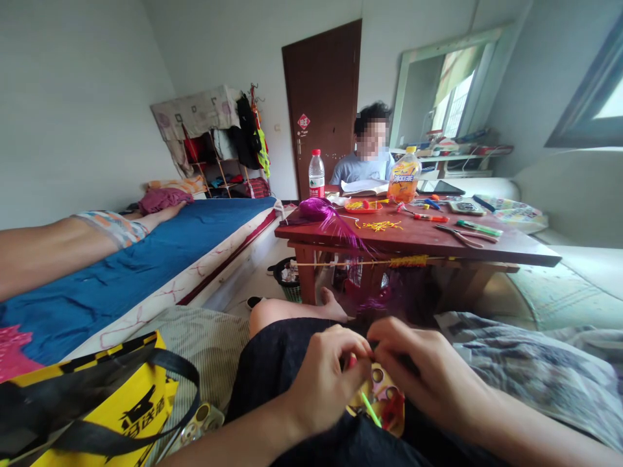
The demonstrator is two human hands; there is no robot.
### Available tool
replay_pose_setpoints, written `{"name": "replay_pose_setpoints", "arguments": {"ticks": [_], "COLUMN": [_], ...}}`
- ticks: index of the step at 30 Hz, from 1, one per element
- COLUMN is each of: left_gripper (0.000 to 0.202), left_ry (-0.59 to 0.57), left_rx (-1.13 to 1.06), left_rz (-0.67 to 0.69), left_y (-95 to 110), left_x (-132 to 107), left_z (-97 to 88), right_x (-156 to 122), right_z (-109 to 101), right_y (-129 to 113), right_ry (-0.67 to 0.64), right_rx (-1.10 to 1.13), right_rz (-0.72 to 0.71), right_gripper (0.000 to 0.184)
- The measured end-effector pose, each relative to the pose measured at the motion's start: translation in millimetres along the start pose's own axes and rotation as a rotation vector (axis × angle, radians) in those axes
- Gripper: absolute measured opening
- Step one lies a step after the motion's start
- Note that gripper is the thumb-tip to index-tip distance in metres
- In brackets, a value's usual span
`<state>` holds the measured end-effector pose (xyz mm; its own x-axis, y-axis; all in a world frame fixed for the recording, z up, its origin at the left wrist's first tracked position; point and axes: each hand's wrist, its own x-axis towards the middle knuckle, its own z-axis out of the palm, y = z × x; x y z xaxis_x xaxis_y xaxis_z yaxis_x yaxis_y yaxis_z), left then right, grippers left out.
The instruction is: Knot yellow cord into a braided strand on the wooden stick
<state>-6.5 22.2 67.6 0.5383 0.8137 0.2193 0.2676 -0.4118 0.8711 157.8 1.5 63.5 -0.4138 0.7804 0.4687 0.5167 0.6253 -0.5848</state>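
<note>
Left hand (331, 370) and right hand (421, 360) curled close, can't tell from here if either's gripping anything; yellow tray (400, 428) at their 6 o'clock.

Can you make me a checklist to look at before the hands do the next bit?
1. Left grip and right grip close together: ok.
2. What they pinch, if anything: cannot tell, it's hidden.
3. Green stick in sight below them: ok.
4. Pliers lying on the table: ok.
5. Red-capped bottle and orange drink bottle upright: ok.
6. Purple strands all on the tabletop: not ok, some hang over the edge.
</note>
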Motion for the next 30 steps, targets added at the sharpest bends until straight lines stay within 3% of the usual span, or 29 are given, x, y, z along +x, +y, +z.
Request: {"name": "replay_pose_setpoints", "arguments": {"ticks": [2, 3, 5, 7, 9, 11, 14, 16, 18, 20, 21, 23, 25, 27, 29, 30], "left_gripper": [0.006, 0.006, 0.008, 0.010, 0.011, 0.010, 0.015, 0.015, 0.015, 0.016, 0.016, 0.017, 0.013, 0.007, 0.006, 0.006], "left_ry": [-0.018, -0.036, -0.057, -0.070, -0.041, 0.033, 0.124, 0.126, 0.096, 0.041, 0.021, 0.003, -0.012, -0.034, -0.065, -0.078], "left_rx": [-0.447, -0.619, -0.823, -0.851, -0.663, -0.307, 0.232, 0.482, 0.654, 0.727, 0.706, 0.498, 0.063, -0.409, -0.751, -0.853], "left_rz": [-0.349, -0.465, -0.579, -0.568, -0.403, -0.139, 0.247, 0.480, 0.699, 0.790, 0.759, 0.496, 0.062, -0.333, -0.546, -0.592], "left_y": [-3, -5, -10, -11, -8, -4, -3, -6, -9, -9, -7, -3, 0, -2, -7, -10], "left_x": [5, 7, 9, 8, 4, 0, -7, -10, -11, -11, -11, -8, -3, 2, 7, 8], "left_z": [2.1, 3.2, 5.0, 6.2, 6.7, 6.6, 5.1, 2.8, 0.1, -2.0, -2.6, -2.4, -1.0, 0.8, 2.4, 3.1], "right_x": [-4, -5, -6, -6, -5, -2, 5, 9, 11, 11, 10, 6, 1, -4, -6, -7], "right_z": [-5, -7, -8, -6, -2, 2, 7, 10, 13, 13, 13, 9, 2, -4, -8, -9], "right_y": [-1, -1, -1, 0, 1, 2, 3, 4, 7, 8, 7, 5, 0, -3, -4, -4], "right_ry": [0.037, 0.048, 0.046, 0.028, 0.021, -0.003, -0.106, -0.144, -0.154, -0.174, -0.175, -0.140, -0.069, -0.021, 0.004, 0.020], "right_rx": [-0.401, -0.527, -0.644, -0.595, -0.436, -0.172, 0.410, 0.725, 0.888, 0.945, 0.926, 0.713, 0.293, -0.170, -0.475, -0.553], "right_rz": [-0.449, -0.601, -0.692, -0.635, -0.461, -0.117, 0.406, 0.554, 0.615, 0.647, 0.644, 0.535, 0.191, -0.280, -0.605, -0.672], "right_gripper": [0.019, 0.022, 0.027, 0.035, 0.038, 0.033, 0.026, 0.033, 0.038, 0.039, 0.038, 0.030, 0.016, 0.015, 0.022, 0.024]}}
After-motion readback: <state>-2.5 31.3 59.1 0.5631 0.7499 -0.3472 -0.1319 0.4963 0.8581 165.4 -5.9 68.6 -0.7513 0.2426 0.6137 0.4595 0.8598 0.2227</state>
